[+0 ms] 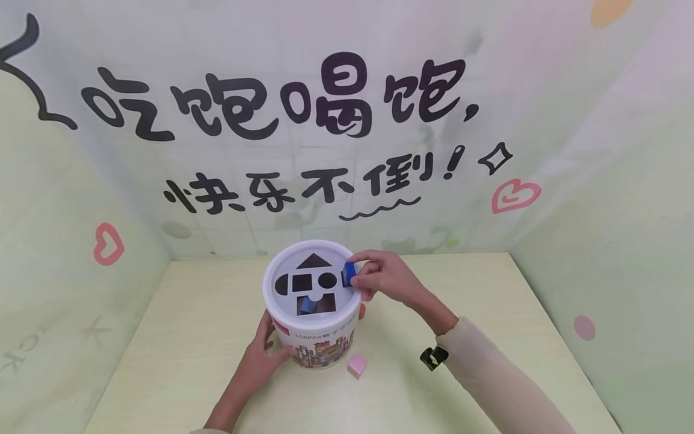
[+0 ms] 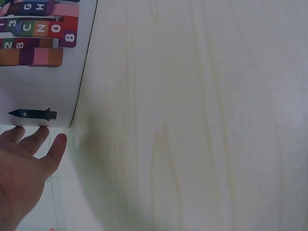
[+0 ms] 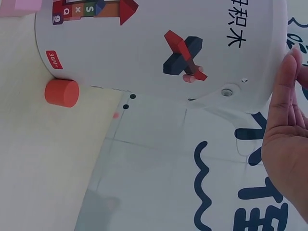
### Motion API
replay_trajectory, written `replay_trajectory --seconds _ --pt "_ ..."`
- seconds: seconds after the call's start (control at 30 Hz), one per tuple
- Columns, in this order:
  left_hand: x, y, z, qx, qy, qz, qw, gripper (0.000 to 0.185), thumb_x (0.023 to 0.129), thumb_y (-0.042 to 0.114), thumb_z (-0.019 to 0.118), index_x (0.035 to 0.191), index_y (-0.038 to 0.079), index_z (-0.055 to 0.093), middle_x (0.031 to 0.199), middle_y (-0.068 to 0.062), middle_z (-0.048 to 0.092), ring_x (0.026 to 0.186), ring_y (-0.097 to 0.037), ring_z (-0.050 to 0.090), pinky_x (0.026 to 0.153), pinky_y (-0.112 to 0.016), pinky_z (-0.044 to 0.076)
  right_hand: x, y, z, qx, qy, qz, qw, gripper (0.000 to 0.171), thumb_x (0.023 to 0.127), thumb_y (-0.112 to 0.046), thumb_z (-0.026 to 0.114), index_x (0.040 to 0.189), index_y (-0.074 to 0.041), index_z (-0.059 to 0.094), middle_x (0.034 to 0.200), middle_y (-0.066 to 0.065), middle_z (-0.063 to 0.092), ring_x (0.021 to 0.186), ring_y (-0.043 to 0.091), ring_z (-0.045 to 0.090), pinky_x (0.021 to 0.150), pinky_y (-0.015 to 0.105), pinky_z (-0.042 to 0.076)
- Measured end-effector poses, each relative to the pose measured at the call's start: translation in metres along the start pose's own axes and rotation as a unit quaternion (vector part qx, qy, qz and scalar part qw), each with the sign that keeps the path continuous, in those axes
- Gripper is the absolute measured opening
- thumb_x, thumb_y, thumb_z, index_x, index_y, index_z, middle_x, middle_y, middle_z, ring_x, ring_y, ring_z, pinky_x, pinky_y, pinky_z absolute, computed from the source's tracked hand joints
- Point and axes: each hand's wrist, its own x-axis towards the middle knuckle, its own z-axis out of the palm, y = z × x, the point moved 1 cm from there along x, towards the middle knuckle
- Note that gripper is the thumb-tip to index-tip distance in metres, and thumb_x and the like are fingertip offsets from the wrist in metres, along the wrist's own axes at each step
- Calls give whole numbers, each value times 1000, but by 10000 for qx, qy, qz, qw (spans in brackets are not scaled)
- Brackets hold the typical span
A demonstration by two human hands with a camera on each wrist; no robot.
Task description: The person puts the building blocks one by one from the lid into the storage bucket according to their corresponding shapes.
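A white bucket [image 1: 331, 337] with printed block pictures stands upright on the table. Its white lid [image 1: 282, 265] has several shaped holes. My left hand [image 1: 262, 358] grips the bucket's lower left side, the thumb toward the front. In the left wrist view, fingertips [image 2: 58, 144] touch the bucket wall. Thumb and fingers of my right hand [image 1: 387, 277] pinch a blue block [image 1: 348, 272] over the hole at the lid's right edge. How deep the block sits in the hole is unclear. Another blue block [image 1: 308, 305] shows in the wide front hole.
A pink block [image 1: 357, 365] lies on the pale wood table [image 1: 434, 386], in front and right of the bucket. A red cylinder [image 3: 62, 93] stands close to the bucket's right side. Printed walls [image 1: 293, 181] enclose the table at the back and sides.
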Motion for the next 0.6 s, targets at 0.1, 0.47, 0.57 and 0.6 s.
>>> replay_trajectory --seconds 0.1,0.47,0.57,0.6 --pt "0 -1 0 17 -11 -5 10000 102 85 28 75 156 36 3 162 -12 17 141 -42 31 106 -61 39 2 -2 0 -73 -54 165 9998 38 85 -7 72 122 -3 62 79 10 72 57 17 64 61 38 61" --pt "1 -2 0 56 -31 39 10000 102 85 27 76 157 35 3 162 -12 17 141 -42 32 106 -61 40 3 -3 -1 6 -103 492 9987 37 87 -7 71 123 -3 62 82 11 72 57 17 65 61 35 61" --pt "1 -2 0 47 -38 28 10000 103 85 27 76 157 35 3 162 -12 17 141 -42 32 106 -61 39 3 -2 -1 70 -64 498 9987 37 87 -6 71 122 -3 63 83 11 72 57 17 65 62 36 61" --pt "1 -2 0 49 -42 24 10000 103 85 27 76 157 35 2 162 -12 17 141 -42 31 106 -60 39 3 -1 -1 90 -51 503 9987 36 87 -6 71 122 -3 63 83 11 72 57 17 65 62 36 61"
